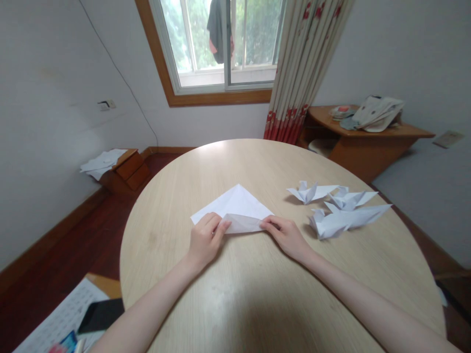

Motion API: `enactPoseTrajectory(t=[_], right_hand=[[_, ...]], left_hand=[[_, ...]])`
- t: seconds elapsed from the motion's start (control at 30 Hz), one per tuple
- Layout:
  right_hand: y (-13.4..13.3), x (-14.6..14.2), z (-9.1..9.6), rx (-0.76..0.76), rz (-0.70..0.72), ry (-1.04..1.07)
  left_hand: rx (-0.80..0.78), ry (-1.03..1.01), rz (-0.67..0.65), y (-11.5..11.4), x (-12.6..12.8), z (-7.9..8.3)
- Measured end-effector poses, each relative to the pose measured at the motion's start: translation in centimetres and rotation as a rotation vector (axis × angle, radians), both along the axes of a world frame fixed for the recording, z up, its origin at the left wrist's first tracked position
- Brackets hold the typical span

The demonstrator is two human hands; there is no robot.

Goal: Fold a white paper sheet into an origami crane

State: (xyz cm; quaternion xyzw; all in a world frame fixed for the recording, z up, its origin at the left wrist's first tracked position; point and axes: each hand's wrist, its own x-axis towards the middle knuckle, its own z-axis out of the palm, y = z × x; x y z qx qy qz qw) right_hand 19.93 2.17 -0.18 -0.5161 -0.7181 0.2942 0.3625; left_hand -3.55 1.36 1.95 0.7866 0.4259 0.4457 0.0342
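Observation:
A sheet of white paper [235,202] lies on the round wooden table [221,294], its top corner pointing away from me. Its near edge is lifted and folded over, forming a greyish flap. My left hand [206,240] pinches the left end of this flap between thumb and fingers. At the flap's right end, my right hand [287,238] grips the paper in the same way. Several folded paper birds stand close together to the right of my right hand; the nearest paper bird [342,223] has a long pointed end.
A low cabinet [130,169] with papers stands at the left wall. Bottom left are a printed sheet [62,314] and a black phone [101,315]. A wooden desk [371,142] holding a cloth bag [379,113] is at the right, beside a curtain [294,68].

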Motion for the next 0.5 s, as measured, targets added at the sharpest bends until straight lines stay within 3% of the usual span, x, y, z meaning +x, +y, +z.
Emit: enactPoseTrajectory(t=[0.3,0.5], right_hand=[[0.1,-0.02,-0.21,0.118,0.054,-0.082],[0.26,0.12,-0.46,0.185,-0.021,-0.212]], left_hand=[[-0.07,0.021,0.071,-0.34,0.31,-0.34],[-0.181,-0.016,0.095,-0.43,0.33,0.14]])
